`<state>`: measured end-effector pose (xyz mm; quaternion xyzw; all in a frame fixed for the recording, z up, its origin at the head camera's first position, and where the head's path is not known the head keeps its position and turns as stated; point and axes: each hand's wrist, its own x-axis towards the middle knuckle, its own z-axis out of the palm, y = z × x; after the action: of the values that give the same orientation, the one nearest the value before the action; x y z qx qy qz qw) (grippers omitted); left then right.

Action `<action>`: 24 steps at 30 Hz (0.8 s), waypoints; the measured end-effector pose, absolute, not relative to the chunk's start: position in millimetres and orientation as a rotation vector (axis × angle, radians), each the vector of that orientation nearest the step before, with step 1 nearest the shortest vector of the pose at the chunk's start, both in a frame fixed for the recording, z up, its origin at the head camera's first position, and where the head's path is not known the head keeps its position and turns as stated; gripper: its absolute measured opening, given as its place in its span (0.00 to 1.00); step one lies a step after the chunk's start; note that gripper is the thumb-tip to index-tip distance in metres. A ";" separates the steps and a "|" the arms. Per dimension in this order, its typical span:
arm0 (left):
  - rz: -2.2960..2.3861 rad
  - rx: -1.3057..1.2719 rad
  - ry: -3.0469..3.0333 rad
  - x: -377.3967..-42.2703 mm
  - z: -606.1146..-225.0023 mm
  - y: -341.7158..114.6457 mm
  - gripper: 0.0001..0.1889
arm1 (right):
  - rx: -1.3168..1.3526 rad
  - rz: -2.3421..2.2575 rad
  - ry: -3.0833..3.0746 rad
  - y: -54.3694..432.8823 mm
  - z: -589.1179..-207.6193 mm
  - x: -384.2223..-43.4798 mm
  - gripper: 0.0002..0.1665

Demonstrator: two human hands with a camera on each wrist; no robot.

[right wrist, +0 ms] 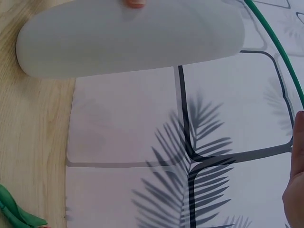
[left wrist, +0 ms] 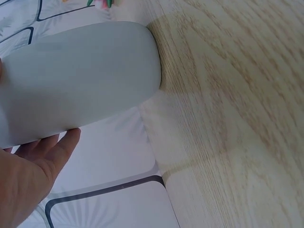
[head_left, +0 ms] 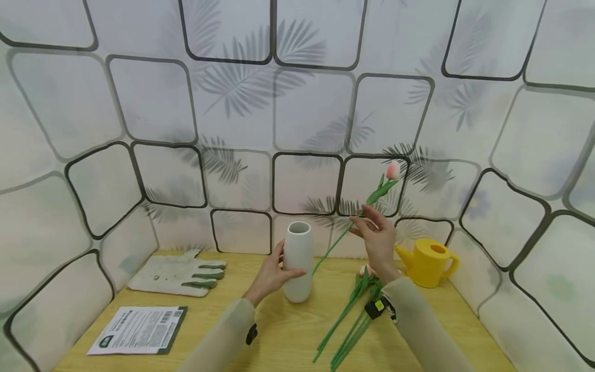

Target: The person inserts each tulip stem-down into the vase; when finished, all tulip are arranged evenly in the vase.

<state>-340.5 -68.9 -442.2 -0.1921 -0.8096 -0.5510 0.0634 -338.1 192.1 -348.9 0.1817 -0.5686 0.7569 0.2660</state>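
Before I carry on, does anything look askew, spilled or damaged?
Nothing stands out. The left hand grips the upright white vase, the right hand holds one tulip, and the yellow watering can stands upright; no spill or damage shows.

You have one vase (head_left: 298, 266), smooth and matt; one watering can (head_left: 425, 266), smooth, plastic-looking. Your desk (head_left: 274, 343) shows wood grain; your glove (head_left: 169, 274) looks like cloth, your tulip stem (right wrist: 271, 33) plastic.

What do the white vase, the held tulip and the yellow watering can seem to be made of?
White vase: perhaps matte ceramic, or plastic; smooth walls without sharp highlights.
Held tulip: probably artificial, likely dull-finished plastic; its slender stem is evenly green.
Yellow watering can: probably smooth plastic, though painted metal is possible; its colour is solid yellow.
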 end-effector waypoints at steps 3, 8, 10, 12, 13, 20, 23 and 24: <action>-1.663 -0.577 -2.445 -341.0 -443.6 -69.5 0.50 | 0.479 2.062 -1.501 188.3 -341.1 -339.4 0.24; -1.657 -0.580 -2.444 -341.4 -443.4 -69.6 0.51 | 0.498 2.051 -1.425 181.8 -325.3 -342.1 0.22; -1.658 -0.580 -2.445 -341.5 -442.9 -69.5 0.51 | 0.516 2.046 -1.391 179.1 -319.7 -343.4 0.20; -1.660 -0.577 -2.446 -341.4 -442.6 -69.6 0.51 | 0.529 2.049 -1.366 176.5 -314.9 -344.5 0.18; -1.661 -0.575 -2.447 -341.3 -442.5 -69.6 0.51 | 0.533 2.055 -1.356 175.4 -313.3 -344.9 0.17; -1.651 -0.566 -2.456 -340.3 -442.2 -69.5 0.51 | 0.500 2.093 -1.349 169.7 -305.0 -345.6 0.15; -1.647 -0.576 -2.452 -340.6 -442.7 -69.5 0.51 | 0.478 2.097 -1.355 168.8 -301.7 -346.6 0.15; -1.647 -0.578 -2.450 -340.8 -443.0 -69.7 0.51 | 0.475 2.099 -1.350 168.5 -300.4 -347.1 0.15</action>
<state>-340.8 -69.7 -443.0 -0.1917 -0.8127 -0.5462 0.0665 -347.1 168.5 -300.4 0.1787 -0.5076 0.7893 0.2958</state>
